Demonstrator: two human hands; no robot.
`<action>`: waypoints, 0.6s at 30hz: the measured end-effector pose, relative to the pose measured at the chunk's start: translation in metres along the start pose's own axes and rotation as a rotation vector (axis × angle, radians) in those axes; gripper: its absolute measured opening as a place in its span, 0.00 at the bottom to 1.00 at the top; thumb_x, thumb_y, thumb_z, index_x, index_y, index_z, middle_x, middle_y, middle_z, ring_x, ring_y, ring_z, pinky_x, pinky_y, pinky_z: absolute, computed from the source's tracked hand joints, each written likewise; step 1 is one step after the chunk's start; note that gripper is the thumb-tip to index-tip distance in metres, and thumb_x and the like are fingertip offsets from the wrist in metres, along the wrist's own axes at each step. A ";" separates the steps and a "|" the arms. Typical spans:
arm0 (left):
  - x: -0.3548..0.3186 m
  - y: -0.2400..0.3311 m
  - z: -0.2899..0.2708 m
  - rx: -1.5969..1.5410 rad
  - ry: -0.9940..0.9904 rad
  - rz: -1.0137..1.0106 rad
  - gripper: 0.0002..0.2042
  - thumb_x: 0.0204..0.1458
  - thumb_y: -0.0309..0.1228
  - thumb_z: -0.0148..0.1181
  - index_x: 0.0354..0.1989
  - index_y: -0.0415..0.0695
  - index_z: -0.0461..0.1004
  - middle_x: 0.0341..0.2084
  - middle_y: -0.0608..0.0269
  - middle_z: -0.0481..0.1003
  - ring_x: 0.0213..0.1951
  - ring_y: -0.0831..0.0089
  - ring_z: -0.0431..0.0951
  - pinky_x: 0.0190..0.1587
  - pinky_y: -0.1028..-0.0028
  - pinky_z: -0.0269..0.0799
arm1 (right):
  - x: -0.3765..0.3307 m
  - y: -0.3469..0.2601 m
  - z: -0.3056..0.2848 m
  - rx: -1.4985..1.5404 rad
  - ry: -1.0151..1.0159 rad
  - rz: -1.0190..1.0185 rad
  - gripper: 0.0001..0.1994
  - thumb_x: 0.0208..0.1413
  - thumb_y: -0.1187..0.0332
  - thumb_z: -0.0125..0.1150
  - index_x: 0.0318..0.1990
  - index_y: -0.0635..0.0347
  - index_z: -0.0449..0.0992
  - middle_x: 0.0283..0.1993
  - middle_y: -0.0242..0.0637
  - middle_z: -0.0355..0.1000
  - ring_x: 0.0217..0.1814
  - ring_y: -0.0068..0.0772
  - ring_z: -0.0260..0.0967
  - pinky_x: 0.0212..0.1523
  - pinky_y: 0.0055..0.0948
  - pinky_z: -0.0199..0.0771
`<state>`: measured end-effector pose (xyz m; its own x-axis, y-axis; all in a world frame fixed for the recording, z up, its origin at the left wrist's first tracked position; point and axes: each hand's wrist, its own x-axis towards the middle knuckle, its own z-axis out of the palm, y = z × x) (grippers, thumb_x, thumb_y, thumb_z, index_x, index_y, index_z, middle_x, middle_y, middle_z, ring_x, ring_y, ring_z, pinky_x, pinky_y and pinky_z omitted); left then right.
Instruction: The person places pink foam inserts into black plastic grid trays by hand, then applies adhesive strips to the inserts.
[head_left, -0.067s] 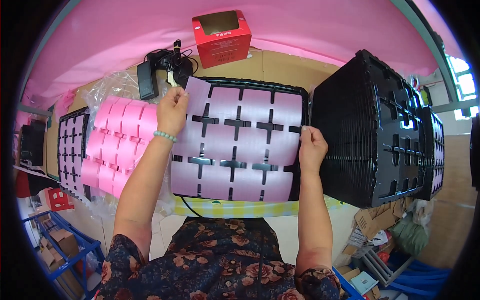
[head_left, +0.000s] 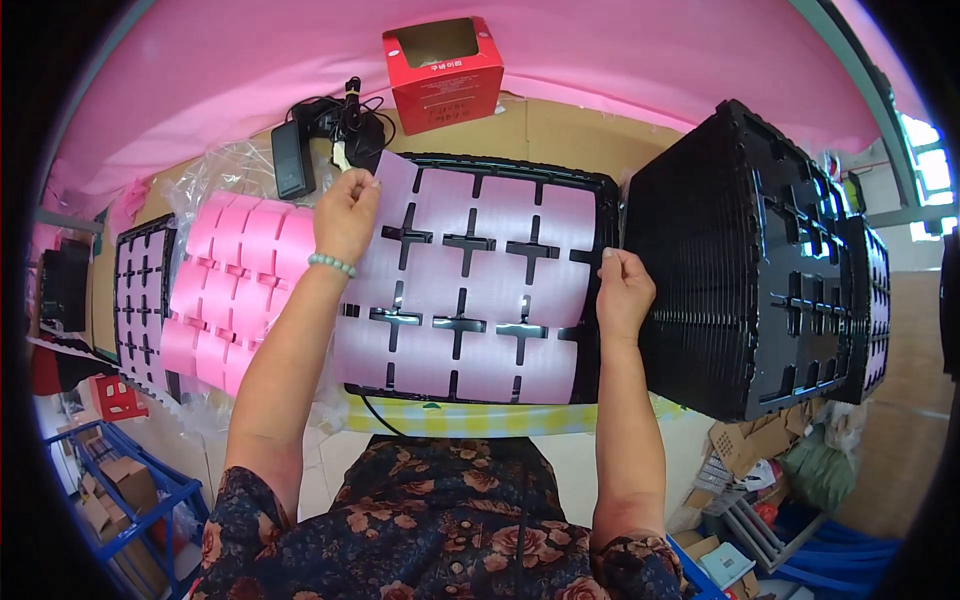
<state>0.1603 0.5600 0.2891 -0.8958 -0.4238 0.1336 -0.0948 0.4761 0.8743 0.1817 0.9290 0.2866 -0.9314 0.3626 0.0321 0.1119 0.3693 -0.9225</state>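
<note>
A pale lilac slotted plastic sheet [head_left: 440,275] lies over a black molded tray [head_left: 590,360], with cross-shaped openings showing dark parts of the tray. My left hand [head_left: 346,215], with a beaded bracelet on its wrist, pinches the sheet's raised far left corner. At the right edge, my right hand [head_left: 626,295] is closed, thumb against fingers, over the tray's rim. Its fingertips are very near the sheet's edge; whether they grip it I cannot tell. Left of the tray, a stack of bright pink slotted sheets [head_left: 215,285] rests on clear plastic wrap.
A tall stack of black trays [head_left: 690,260] stands on the right. Behind are a red box [head_left: 447,85] and a black power adapter [head_left: 293,160] with coiled cables. Another lilac-covered tray [head_left: 142,300] lies far left. A blue metal rack [head_left: 130,490] stands below it.
The lilac sheet has shifted slightly left and toward me over the tray, baring more of the tray's right rim. Both hands have hardly moved.
</note>
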 end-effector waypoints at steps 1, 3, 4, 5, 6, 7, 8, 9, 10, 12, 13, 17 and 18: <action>0.001 0.001 0.002 0.002 -0.002 -0.004 0.07 0.56 0.32 0.60 0.35 0.42 0.77 0.21 0.66 0.75 0.24 0.77 0.73 0.29 0.73 0.68 | 0.002 0.002 0.002 -0.002 -0.002 0.004 0.08 0.60 0.68 0.61 0.36 0.66 0.80 0.27 0.27 0.74 0.29 0.16 0.67 0.33 0.21 0.68; 0.004 0.006 0.005 0.178 -0.027 -0.067 0.07 0.55 0.35 0.61 0.35 0.44 0.78 0.23 0.64 0.78 0.25 0.73 0.75 0.31 0.72 0.70 | 0.004 -0.006 0.009 -0.264 0.048 -0.070 0.10 0.60 0.65 0.62 0.36 0.65 0.80 0.23 0.30 0.73 0.27 0.18 0.68 0.32 0.24 0.69; 0.006 0.001 0.007 0.180 -0.030 -0.071 0.07 0.55 0.35 0.61 0.35 0.44 0.78 0.23 0.64 0.78 0.25 0.73 0.75 0.31 0.72 0.70 | 0.006 -0.011 0.010 -0.359 0.052 -0.083 0.13 0.60 0.60 0.60 0.37 0.63 0.81 0.24 0.37 0.76 0.29 0.30 0.75 0.33 0.32 0.73; 0.008 -0.004 0.005 0.186 -0.001 -0.073 0.07 0.55 0.35 0.61 0.35 0.45 0.79 0.23 0.63 0.78 0.26 0.71 0.76 0.32 0.71 0.71 | 0.007 -0.021 0.012 -0.359 0.048 -0.081 0.13 0.60 0.60 0.60 0.37 0.63 0.81 0.24 0.37 0.76 0.29 0.30 0.75 0.33 0.32 0.73; 0.009 -0.006 0.006 0.191 0.025 -0.076 0.08 0.54 0.36 0.62 0.35 0.46 0.79 0.24 0.63 0.79 0.26 0.70 0.78 0.32 0.70 0.71 | 0.009 -0.031 0.015 -0.442 0.039 -0.100 0.15 0.60 0.58 0.59 0.37 0.61 0.81 0.28 0.43 0.77 0.31 0.42 0.76 0.35 0.39 0.74; 0.009 -0.008 0.006 0.193 0.023 -0.078 0.08 0.54 0.36 0.62 0.35 0.46 0.79 0.24 0.63 0.79 0.26 0.70 0.78 0.32 0.70 0.71 | 0.011 -0.037 0.017 -0.525 0.029 -0.120 0.16 0.60 0.56 0.57 0.37 0.59 0.81 0.32 0.49 0.78 0.34 0.54 0.77 0.37 0.46 0.76; 0.009 -0.006 0.005 0.190 0.029 -0.077 0.08 0.54 0.36 0.62 0.35 0.46 0.79 0.24 0.63 0.79 0.26 0.69 0.78 0.33 0.70 0.72 | 0.014 -0.040 0.017 -0.527 0.029 -0.117 0.16 0.60 0.56 0.57 0.37 0.59 0.81 0.32 0.49 0.78 0.34 0.54 0.77 0.37 0.46 0.76; 0.009 -0.005 0.005 0.186 0.035 -0.076 0.08 0.54 0.36 0.62 0.35 0.46 0.79 0.24 0.63 0.79 0.27 0.69 0.78 0.33 0.69 0.72 | 0.017 -0.041 0.018 -0.640 -0.012 -0.107 0.16 0.60 0.54 0.57 0.37 0.58 0.81 0.35 0.49 0.79 0.36 0.55 0.77 0.39 0.47 0.76; 0.008 -0.005 0.006 0.186 0.032 -0.076 0.08 0.54 0.36 0.62 0.35 0.46 0.79 0.24 0.63 0.79 0.27 0.69 0.78 0.33 0.69 0.72 | 0.020 -0.042 0.018 -0.753 -0.054 -0.097 0.17 0.60 0.53 0.56 0.38 0.58 0.81 0.37 0.49 0.79 0.39 0.55 0.77 0.40 0.49 0.76; 0.007 -0.005 0.006 0.220 0.032 -0.081 0.08 0.54 0.36 0.62 0.35 0.46 0.79 0.23 0.64 0.79 0.27 0.69 0.78 0.33 0.70 0.72 | 0.022 -0.043 0.022 -0.784 -0.068 -0.085 0.17 0.60 0.53 0.56 0.39 0.57 0.81 0.39 0.49 0.79 0.41 0.56 0.77 0.42 0.50 0.76; 0.007 -0.004 0.007 0.219 0.030 -0.081 0.08 0.54 0.36 0.62 0.35 0.46 0.79 0.23 0.64 0.79 0.27 0.69 0.78 0.33 0.70 0.72 | 0.023 -0.044 0.024 -0.815 -0.082 -0.076 0.17 0.60 0.53 0.57 0.39 0.57 0.81 0.41 0.49 0.79 0.44 0.56 0.77 0.43 0.51 0.76; 0.003 -0.007 0.006 0.243 0.043 -0.072 0.08 0.54 0.36 0.62 0.35 0.46 0.79 0.23 0.64 0.79 0.27 0.69 0.78 0.34 0.69 0.72 | 0.027 -0.059 0.027 -0.843 -0.148 0.001 0.19 0.57 0.50 0.59 0.40 0.57 0.81 0.41 0.49 0.79 0.46 0.57 0.76 0.46 0.51 0.75; 0.002 -0.008 0.006 0.250 0.047 -0.066 0.08 0.54 0.36 0.62 0.35 0.46 0.79 0.23 0.64 0.79 0.27 0.69 0.78 0.34 0.69 0.72 | 0.029 -0.064 0.027 -0.826 -0.191 0.050 0.19 0.56 0.50 0.61 0.40 0.57 0.81 0.40 0.49 0.79 0.47 0.57 0.76 0.46 0.50 0.75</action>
<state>0.1568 0.5594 0.2795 -0.8636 -0.4927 0.1065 -0.2621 0.6194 0.7400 0.1384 0.8927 0.3360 -0.9529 0.2717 -0.1349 0.3021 0.8901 -0.3413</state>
